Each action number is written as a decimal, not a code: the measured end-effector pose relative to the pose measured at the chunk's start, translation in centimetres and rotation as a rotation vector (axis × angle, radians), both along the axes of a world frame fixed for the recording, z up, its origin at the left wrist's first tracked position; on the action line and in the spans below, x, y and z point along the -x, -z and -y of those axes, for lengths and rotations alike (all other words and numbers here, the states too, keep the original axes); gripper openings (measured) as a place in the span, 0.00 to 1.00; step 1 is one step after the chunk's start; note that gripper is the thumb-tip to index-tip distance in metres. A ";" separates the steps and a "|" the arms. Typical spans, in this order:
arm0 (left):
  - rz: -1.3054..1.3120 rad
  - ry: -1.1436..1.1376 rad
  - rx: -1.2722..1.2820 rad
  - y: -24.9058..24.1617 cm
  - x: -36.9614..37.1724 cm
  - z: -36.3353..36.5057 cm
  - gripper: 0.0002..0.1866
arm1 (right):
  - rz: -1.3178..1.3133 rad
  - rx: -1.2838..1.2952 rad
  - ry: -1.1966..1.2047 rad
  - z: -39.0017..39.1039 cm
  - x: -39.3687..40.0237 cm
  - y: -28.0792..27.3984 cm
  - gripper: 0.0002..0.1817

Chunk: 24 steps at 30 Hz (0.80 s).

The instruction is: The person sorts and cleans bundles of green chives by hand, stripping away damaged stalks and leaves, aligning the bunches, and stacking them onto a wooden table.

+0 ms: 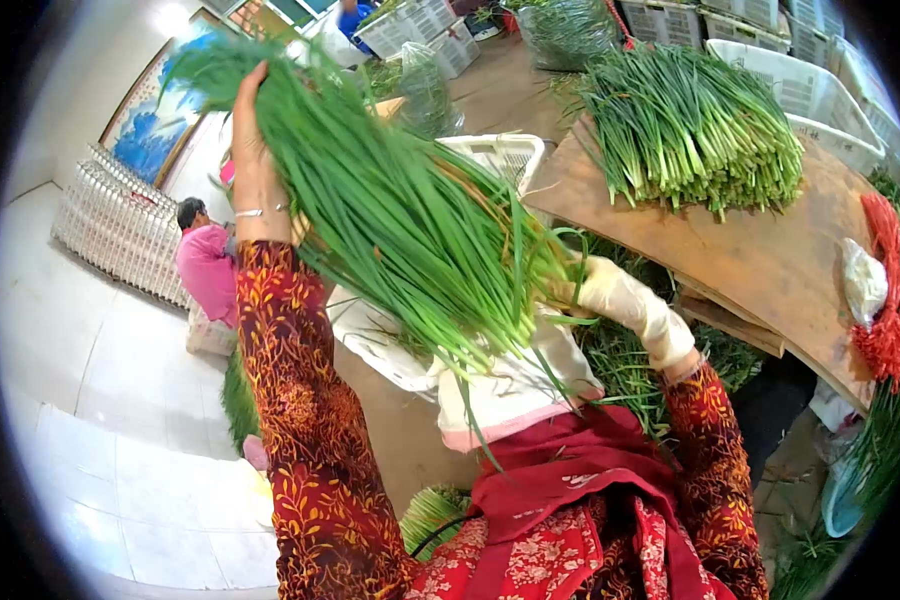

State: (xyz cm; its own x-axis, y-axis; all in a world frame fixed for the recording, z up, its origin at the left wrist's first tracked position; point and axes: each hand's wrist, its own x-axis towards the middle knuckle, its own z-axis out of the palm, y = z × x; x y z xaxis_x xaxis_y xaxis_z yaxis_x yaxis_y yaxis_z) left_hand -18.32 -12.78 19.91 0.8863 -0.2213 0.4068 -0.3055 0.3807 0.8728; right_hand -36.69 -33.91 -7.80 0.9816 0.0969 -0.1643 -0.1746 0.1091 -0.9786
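A big loose bunch of garlic chives (400,220) stretches across the middle in front of me, its leafy tips at the upper left and its pale stem ends at the lower right. My left hand (257,165), bare with a bracelet at the wrist, grips the leafy end; its thumb shows and its other fingers are behind the leaves. In a whitish glove, my right hand (620,300) holds the bunch near the stem ends, its fingertips partly covered by stems. Beneath the stems, a white cloth (515,395) lies over my lap.
At right, a wooden board (690,240) bears a stacked pile of chives (685,130) and red ties (880,290). White crates (790,85) stand behind it. Loose leaves (620,370) lie under the board. A person in pink (207,265) sits at left.
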 end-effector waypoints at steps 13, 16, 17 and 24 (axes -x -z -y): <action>0.033 0.146 -0.065 4.7 0.9 1.3 0.15 | -0.097 0.202 0.384 -0.4 6.0 17.8 0.18; 0.179 0.212 -0.087 4.1 2.9 -0.4 0.19 | -0.272 0.342 0.316 0.7 7.1 17.9 0.18; 0.183 0.208 -0.080 3.6 3.4 -0.1 0.20 | -0.142 0.488 0.314 0.8 6.8 17.7 0.18; 0.173 -0.075 0.055 2.7 5.4 1.2 0.19 | 0.337 -0.263 0.353 -1.2 1.7 -2.2 0.17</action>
